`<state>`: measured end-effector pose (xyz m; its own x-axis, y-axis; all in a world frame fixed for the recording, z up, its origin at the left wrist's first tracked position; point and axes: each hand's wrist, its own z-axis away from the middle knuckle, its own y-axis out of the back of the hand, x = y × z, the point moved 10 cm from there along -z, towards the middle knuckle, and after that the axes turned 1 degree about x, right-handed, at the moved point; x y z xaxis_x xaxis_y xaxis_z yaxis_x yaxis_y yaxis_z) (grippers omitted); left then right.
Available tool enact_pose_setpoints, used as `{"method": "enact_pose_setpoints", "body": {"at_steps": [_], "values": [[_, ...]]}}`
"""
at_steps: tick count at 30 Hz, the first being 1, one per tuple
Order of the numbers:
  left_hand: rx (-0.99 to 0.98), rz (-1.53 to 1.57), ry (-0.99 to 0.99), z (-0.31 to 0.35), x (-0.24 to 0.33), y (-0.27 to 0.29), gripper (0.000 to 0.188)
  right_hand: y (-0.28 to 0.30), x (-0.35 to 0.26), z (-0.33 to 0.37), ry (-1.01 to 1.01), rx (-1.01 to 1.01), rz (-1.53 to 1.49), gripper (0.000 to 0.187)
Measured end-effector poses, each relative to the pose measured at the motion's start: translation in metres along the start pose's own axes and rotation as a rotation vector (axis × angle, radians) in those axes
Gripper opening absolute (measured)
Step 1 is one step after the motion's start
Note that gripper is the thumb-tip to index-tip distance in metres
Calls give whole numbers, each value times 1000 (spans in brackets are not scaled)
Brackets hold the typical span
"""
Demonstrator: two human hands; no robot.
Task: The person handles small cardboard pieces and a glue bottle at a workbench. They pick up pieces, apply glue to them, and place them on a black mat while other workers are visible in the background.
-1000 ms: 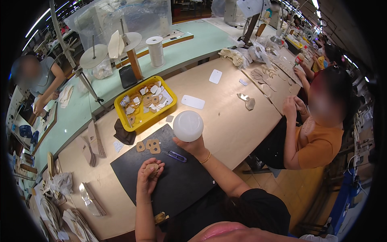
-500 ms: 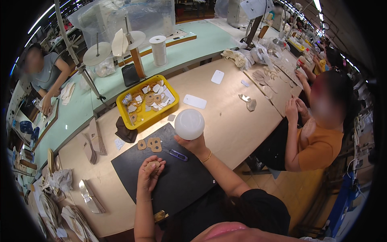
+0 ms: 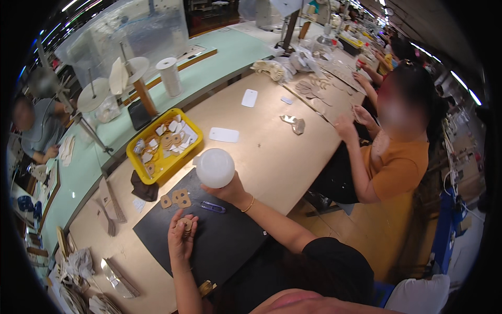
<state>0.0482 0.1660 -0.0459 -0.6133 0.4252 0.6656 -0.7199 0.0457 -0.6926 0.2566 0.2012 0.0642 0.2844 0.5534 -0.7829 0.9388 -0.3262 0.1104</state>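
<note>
My right hand (image 3: 234,190) holds a round white plastic container (image 3: 215,167) raised above the far edge of a black mat (image 3: 209,246). My left hand (image 3: 181,236) is over the mat, fingers closed on a small tan leather piece (image 3: 184,225). A few more tan cut pieces (image 3: 177,198) lie on the mat just beyond that hand. A small blue tool (image 3: 213,207) lies on the mat below the white container.
A yellow tray (image 3: 137,166) of tan and white pieces stands beyond the mat, a dark cloth (image 3: 144,188) beside it. White cards (image 3: 224,135) lie on the table. A person in an orange shirt (image 3: 397,167) sits at right. Another person (image 3: 36,131) works at far left.
My right hand with the white container has shifted slightly toward me. My left hand stays over the mat with the tan piece.
</note>
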Motion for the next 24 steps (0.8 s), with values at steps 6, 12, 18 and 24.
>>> {"method": "enact_pose_setpoints", "body": {"at_steps": [6, 12, 18, 24], "values": [[22, -4, -32, -1, 0, 8, 42, 2, -5, 7, 85, -10, 119, 46], [-30, -33, -21, -3, 0, 6, 37, -8, 9, 12, -26, -93, 126, 49], [-23, -23, 6, -4, -1, 3, 35, 3, -1, 1, 22, -1, 129, 40], [-8, -41, 41, -5, -4, 5, 36, 0, 11, 0, -47, -44, 96, 38]]}}
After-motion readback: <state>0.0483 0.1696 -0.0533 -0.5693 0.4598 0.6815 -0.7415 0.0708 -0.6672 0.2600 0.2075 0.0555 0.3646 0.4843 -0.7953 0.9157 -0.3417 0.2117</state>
